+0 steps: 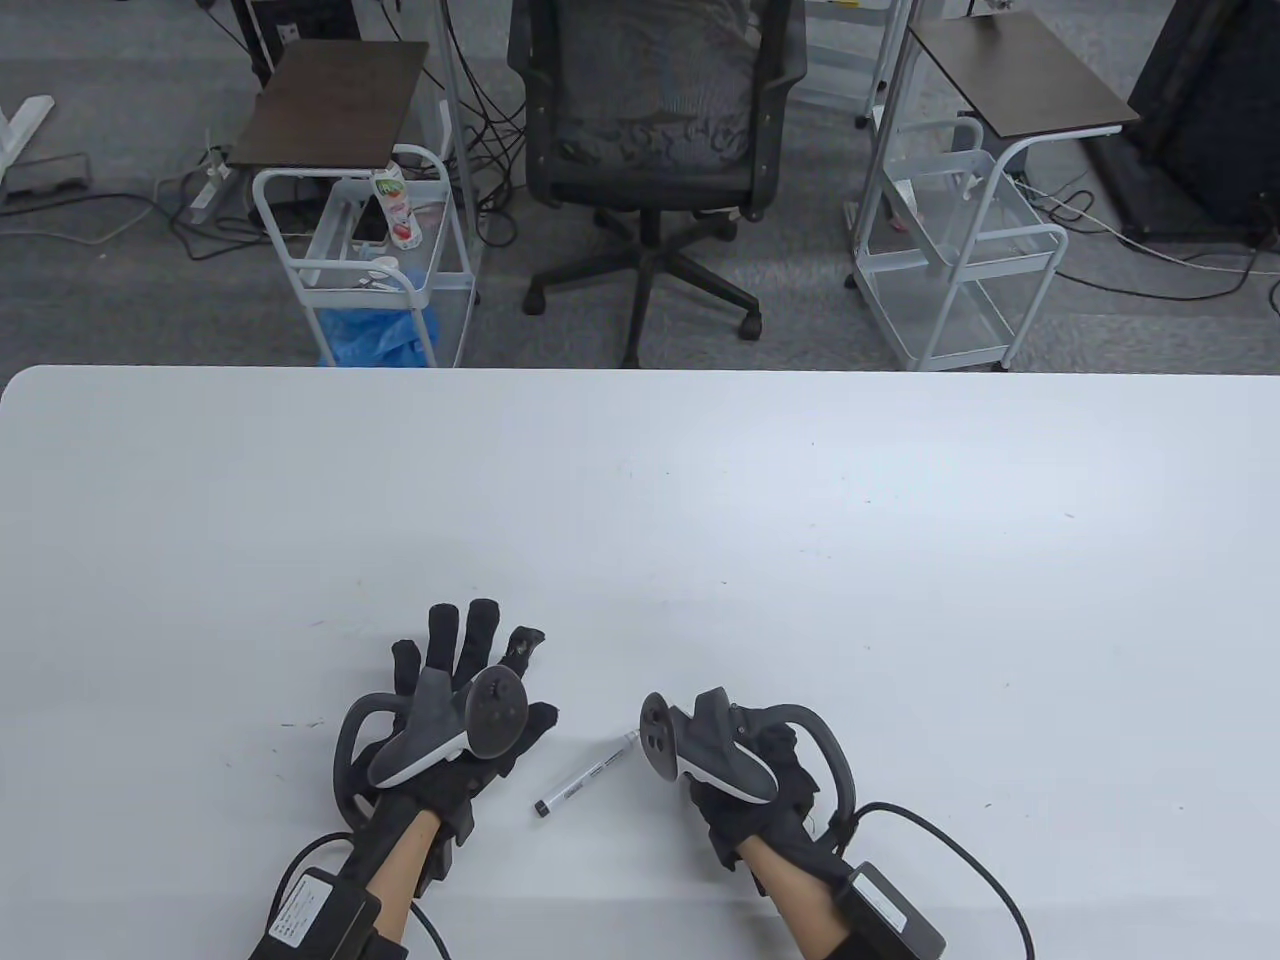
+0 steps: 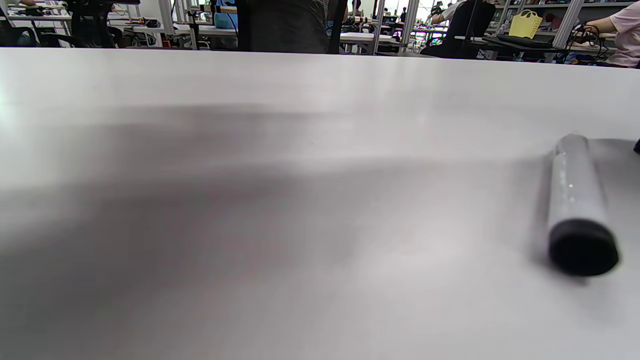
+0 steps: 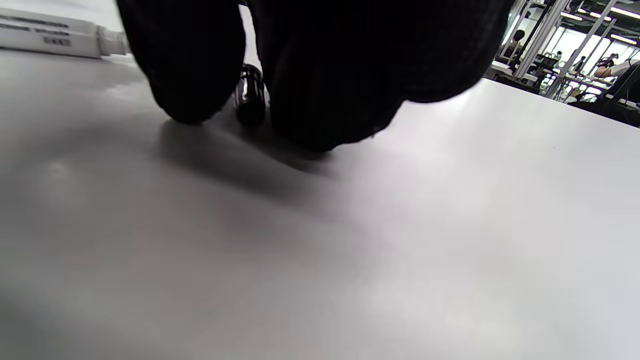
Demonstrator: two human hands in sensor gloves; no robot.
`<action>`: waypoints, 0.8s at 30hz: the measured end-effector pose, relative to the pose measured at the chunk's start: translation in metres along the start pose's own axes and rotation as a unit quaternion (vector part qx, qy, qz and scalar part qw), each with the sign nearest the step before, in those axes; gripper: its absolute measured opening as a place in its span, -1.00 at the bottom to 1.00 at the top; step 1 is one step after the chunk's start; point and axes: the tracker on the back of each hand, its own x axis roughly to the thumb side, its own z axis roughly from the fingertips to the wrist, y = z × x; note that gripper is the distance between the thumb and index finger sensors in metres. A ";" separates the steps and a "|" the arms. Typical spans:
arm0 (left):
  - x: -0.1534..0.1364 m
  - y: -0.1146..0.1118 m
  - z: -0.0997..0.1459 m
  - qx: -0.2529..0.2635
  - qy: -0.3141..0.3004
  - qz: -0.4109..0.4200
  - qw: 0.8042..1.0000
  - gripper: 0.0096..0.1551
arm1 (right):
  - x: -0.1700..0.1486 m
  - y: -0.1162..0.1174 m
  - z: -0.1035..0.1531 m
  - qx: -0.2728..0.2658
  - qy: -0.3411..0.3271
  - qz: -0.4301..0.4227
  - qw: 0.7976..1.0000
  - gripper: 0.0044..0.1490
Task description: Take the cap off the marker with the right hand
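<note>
A white marker (image 1: 587, 772) with a black rear end lies on the white table (image 1: 640, 520) between my hands. In the left wrist view its black end (image 2: 582, 247) is near the right edge. My left hand (image 1: 470, 690) rests flat on the table, fingers spread, just left of the marker and not touching it. My right hand (image 1: 745, 775) is curled at the marker's far end. In the right wrist view its gloved fingers (image 3: 190, 75) pinch a small glossy black cap (image 3: 250, 95) low over the table. The marker body (image 3: 50, 37) lies apart from the cap at the upper left.
Beyond the table's far edge stand an office chair (image 1: 655, 130) and two white wire carts (image 1: 370, 250) (image 1: 960, 240). Cables run from both wrists off the bottom edge.
</note>
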 end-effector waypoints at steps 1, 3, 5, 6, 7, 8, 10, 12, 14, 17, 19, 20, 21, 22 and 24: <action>0.000 0.000 0.000 -0.001 0.000 0.000 1.000 0.01 | -0.002 -0.002 0.000 0.011 0.002 -0.006 1.000 -0.24; -0.001 0.001 0.000 0.003 0.001 0.001 1.000 0.01 | -0.011 -0.008 0.001 0.036 0.006 -0.029 0.999 -0.18; -0.001 0.001 0.001 0.003 -0.001 0.005 1.000 0.01 | -0.029 -0.023 0.004 0.021 0.015 -0.071 0.997 -0.14; -0.001 0.001 0.001 0.002 -0.003 0.008 1.000 0.01 | -0.036 -0.028 0.005 0.008 0.020 -0.081 0.996 -0.13; -0.001 0.001 0.001 0.002 -0.005 0.009 1.000 0.01 | -0.048 -0.037 0.007 -0.012 0.028 -0.095 0.995 -0.12; -0.001 0.001 0.001 0.004 -0.005 0.009 1.000 0.01 | -0.055 -0.043 0.009 -0.023 0.033 -0.101 0.994 -0.10; -0.001 0.002 0.001 0.011 -0.006 0.011 1.000 0.01 | -0.082 -0.059 0.017 -0.068 0.032 -0.123 0.990 0.01; -0.001 0.004 0.002 0.054 -0.018 0.014 0.998 0.03 | -0.102 -0.069 0.023 -0.128 0.028 -0.149 0.980 0.07; 0.000 0.006 0.003 0.070 -0.025 0.011 0.997 0.05 | -0.119 -0.072 0.028 -0.171 0.051 -0.179 0.968 0.14; 0.002 0.005 0.005 0.057 -0.022 -0.001 0.998 0.06 | -0.139 -0.062 0.028 -0.185 0.059 -0.200 0.960 0.19; 0.003 0.005 0.005 0.057 -0.020 -0.005 0.998 0.06 | -0.144 -0.043 0.025 -0.187 0.038 -0.201 0.961 0.18; 0.003 0.005 0.005 0.055 -0.020 -0.004 0.998 0.06 | -0.145 -0.035 0.023 -0.190 0.021 -0.198 0.961 0.15; 0.003 0.005 0.005 0.055 -0.022 -0.003 0.998 0.05 | -0.146 -0.016 0.018 -0.200 -0.028 -0.186 0.962 0.08; 0.003 0.005 0.005 0.056 -0.022 -0.003 0.998 0.05 | -0.146 -0.011 0.017 -0.204 -0.035 -0.181 0.962 0.05; 0.003 0.003 0.005 0.056 -0.018 -0.010 0.998 0.05 | -0.143 0.017 0.006 -0.197 -0.052 -0.144 0.968 0.02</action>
